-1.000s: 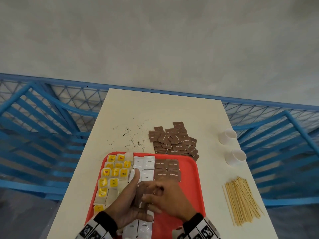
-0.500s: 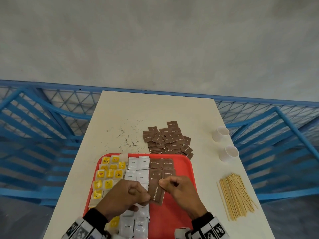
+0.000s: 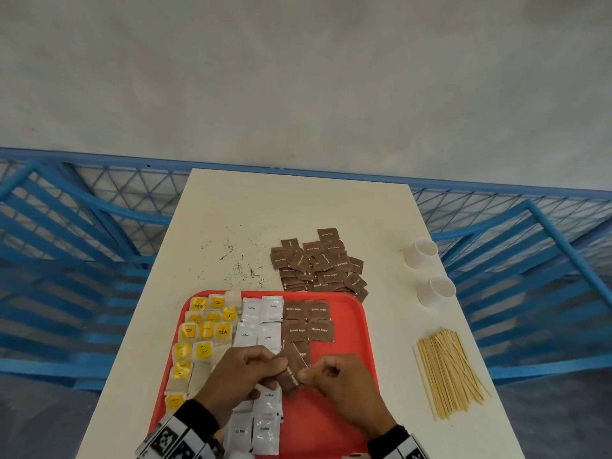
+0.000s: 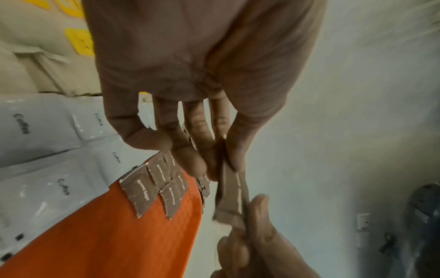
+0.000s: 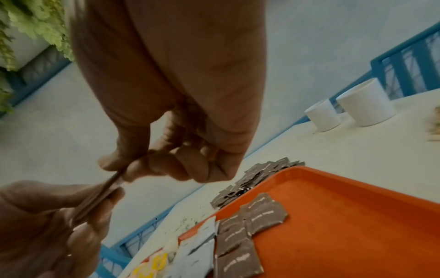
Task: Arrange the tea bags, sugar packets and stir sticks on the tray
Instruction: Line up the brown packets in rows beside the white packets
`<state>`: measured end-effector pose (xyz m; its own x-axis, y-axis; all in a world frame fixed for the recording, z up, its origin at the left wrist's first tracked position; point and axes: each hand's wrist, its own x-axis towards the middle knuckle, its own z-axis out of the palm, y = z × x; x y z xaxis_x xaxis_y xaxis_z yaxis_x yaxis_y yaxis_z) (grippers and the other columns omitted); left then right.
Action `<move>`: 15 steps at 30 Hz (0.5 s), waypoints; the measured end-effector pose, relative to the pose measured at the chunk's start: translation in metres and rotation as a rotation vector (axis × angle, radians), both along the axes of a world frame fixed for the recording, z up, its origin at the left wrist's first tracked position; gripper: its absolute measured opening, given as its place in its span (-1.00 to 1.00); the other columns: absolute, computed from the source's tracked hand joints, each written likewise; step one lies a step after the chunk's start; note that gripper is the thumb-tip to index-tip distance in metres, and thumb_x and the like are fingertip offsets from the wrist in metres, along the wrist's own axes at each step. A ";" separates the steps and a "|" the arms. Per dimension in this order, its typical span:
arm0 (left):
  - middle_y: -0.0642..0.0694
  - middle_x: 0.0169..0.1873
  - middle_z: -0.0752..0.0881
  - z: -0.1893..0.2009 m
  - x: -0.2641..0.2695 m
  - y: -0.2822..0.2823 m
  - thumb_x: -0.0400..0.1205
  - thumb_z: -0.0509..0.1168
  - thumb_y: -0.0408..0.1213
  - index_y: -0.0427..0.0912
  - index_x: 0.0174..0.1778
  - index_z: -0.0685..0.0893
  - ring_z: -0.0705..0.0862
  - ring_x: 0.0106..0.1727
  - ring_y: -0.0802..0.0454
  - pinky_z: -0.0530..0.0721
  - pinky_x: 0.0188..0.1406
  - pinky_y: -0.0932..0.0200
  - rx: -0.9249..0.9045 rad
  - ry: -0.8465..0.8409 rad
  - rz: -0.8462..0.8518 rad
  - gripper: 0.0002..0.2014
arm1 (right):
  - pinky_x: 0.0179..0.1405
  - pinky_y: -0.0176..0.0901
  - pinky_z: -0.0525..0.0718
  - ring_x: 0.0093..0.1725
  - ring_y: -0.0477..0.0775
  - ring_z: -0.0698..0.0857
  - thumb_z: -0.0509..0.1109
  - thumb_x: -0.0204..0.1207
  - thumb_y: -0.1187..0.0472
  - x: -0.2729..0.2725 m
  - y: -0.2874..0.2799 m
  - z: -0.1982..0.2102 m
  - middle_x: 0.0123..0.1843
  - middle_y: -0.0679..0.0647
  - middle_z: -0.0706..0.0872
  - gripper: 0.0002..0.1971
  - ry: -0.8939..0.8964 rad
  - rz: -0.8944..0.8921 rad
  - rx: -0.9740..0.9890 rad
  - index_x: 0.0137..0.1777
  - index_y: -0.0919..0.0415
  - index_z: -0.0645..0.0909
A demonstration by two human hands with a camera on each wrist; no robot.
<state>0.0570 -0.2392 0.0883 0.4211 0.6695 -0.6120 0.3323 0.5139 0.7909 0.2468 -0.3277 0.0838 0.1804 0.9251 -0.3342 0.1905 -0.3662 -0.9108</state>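
A red tray (image 3: 351,329) lies at the table's near edge. On it are yellow tea bags (image 3: 205,331) at the left, white coffee packets (image 3: 261,311) in the middle and a block of brown sugar packets (image 3: 309,321) beside them. Just above the tray's middle, my left hand (image 3: 281,366) and right hand (image 3: 304,380) both pinch a brown sugar packet (image 3: 290,376), one at each end. In the left wrist view the held packet (image 4: 232,190) hangs edge-on between thumb and fingers. I cannot tell whether it is one packet or a thin stack.
A loose pile of brown sugar packets (image 3: 318,263) lies on the white table (image 3: 298,207) beyond the tray. A bundle of wooden stir sticks (image 3: 447,372) lies to the right. Two white cups (image 3: 420,251) (image 3: 437,289) stand near the right edge. Dark crumbs (image 3: 238,263) are scattered.
A second ago both hands lay low together over the packets. They then lifted a brown sugar packet between them, and they now hold it closer together and more tilted.
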 end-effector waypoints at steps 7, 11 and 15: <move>-0.18 -0.23 0.83 -0.022 0.007 -0.006 0.49 0.58 -0.24 -0.19 -0.25 0.80 0.72 -0.30 0.06 0.48 -0.44 0.24 -0.155 0.006 0.025 -0.87 | -0.39 -0.38 0.49 -0.43 -0.17 0.58 0.61 0.43 0.03 -0.001 -0.011 -0.021 -0.42 -0.03 0.73 -0.67 0.113 -0.161 -0.039 -0.21 0.34 0.73; -0.17 -0.23 0.87 -0.035 0.018 -0.011 0.55 0.54 -0.24 -0.19 -0.21 0.79 0.75 -0.31 0.03 0.51 -0.49 0.28 -0.099 0.080 -0.068 -0.89 | -0.42 -0.42 0.47 -0.49 -0.19 0.53 0.56 0.51 0.22 0.009 -0.009 -0.041 -0.52 -0.04 0.66 -0.80 0.067 -0.182 -0.079 -0.26 0.35 0.75; 0.07 -0.40 0.82 -0.058 0.028 -0.001 0.51 0.51 -0.18 -0.08 -0.35 0.79 0.76 -0.34 0.20 0.77 -0.23 0.12 0.366 0.324 -0.233 -0.86 | -0.38 -0.39 0.50 -0.46 -0.18 0.55 0.57 0.50 0.17 0.040 0.008 -0.074 -0.49 -0.07 0.68 -0.82 -0.032 -0.205 -0.182 -0.30 0.23 0.78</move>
